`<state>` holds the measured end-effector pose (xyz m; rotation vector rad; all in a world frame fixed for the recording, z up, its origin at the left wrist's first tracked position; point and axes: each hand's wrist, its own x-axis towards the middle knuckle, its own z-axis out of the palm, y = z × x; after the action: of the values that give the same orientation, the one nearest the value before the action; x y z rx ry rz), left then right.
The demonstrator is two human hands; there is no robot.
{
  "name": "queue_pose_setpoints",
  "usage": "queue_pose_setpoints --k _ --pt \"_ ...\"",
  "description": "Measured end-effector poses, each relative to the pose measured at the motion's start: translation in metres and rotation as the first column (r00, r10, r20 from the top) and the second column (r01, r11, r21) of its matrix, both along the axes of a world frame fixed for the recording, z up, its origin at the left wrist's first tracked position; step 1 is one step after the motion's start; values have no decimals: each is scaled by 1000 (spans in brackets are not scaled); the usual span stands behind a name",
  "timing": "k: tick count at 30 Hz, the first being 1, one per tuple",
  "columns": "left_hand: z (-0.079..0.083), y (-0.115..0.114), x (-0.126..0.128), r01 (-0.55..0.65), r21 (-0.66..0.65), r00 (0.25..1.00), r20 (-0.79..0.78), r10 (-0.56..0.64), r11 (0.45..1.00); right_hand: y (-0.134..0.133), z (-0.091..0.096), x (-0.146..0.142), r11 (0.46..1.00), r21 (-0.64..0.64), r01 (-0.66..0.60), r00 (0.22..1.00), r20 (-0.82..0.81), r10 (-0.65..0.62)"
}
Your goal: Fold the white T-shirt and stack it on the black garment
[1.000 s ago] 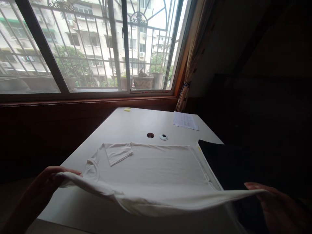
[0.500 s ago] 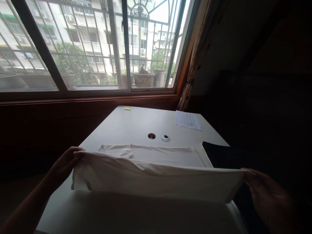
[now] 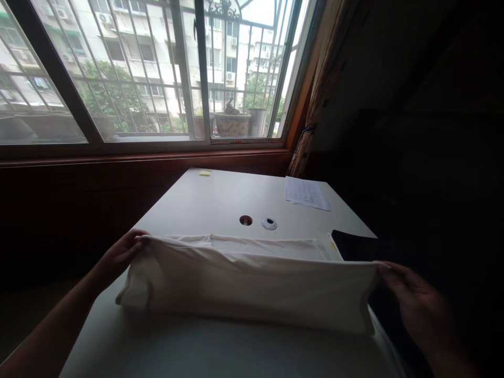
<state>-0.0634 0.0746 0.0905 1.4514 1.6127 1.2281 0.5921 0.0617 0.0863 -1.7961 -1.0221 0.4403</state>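
From my distant post I noted left hand (image 3: pixel 118 257) and right hand (image 3: pixel 415 291) pinching opposite ends of the white cloth (image 3: pixel 255 291) over the table (image 3: pixel 224 197), upper edge stretched between them, seemingly against sagging, papers (image 3: pixel 307 193) lying toward the table's far right corner.

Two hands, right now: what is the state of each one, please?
Left hand: closed, holding the white cloth at one end.
Right hand: closed, holding the white cloth at the other end.
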Motion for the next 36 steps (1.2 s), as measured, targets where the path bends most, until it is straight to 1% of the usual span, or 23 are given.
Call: queue_pose_setpoints --k 3,6,9,12,14,16,18,20,22,23,25,27,29,31,32,34,36 --pt "-7 12 -3 107 -62 994 25 -106 992 11 -1 -1 999 -40 -19 1000 18 19" --pt "-12 25 -3 138 -88 990 -18 -140 986 24 -7 0 998 -30 -63 998 15 63" --pt "-17 38 -2 149 -107 981 -109 -160 983 35 -14 0 993 -42 -110 993 41 111" --pt "-25 49 -3 141 -124 969 -188 -163 982 45 -19 -1 986 -68 -155 985 66 160" --pt "-32 55 -4 130 -148 963 -216 -160 980 53 -23 0 981 -82 -175 980 81 181" --pt "-39 57 -5 108 -174 962 -231 -147 979 61 -30 0 972 -125 -197 972 104 210" --pt "-45 58 -5 75 -191 969 -219 -117 979 70 -35 -4 972 -148 -183 966 157 205" --pt "-50 58 -6 47 -185 979 -186 -82 982 78 -36 -16 980 -90 -178 943 267 196" --pt "-55 56 -8 40 -168 986 -151 -66 985 84 -32 -40 970 8 -243 890 400 220" --pt "-57 55 -10 43 -160 989 -135 -65 986 86 -28 -57 948 37 -315 849 457 264" --pt "-60 54 -14 56 -157 991 -111 -74 986 89 -19 -96 886 33 -463 768 514 382" --pt "-62 52 -17 65 -148 991 -107 -81 987 92 -11 -142 787 -33 -617 671 501 547" --pt "-62 51 -18 55 -126 990 -120 -71 990 95 -7 -188 679 -59 -732 593 435 677" --pt "-58 49 -17 39 -106 991 -123 -52 994 98 -9 -230 558 -88 -825 493 371 787" --pt "-55 47 -16 37 -102 993 -111 -48 994 101 -12 -248 510 -98 -855 450 351 821" --pt "-47 43 -12 52 -109 997 -51 -58 993 107 -20 -280 430 -126 -894 371 327 869" --pt "-39 39 -10 87 -127 996 41 -82 988 114 -29 -306 360 -166 -918 295 319 901"
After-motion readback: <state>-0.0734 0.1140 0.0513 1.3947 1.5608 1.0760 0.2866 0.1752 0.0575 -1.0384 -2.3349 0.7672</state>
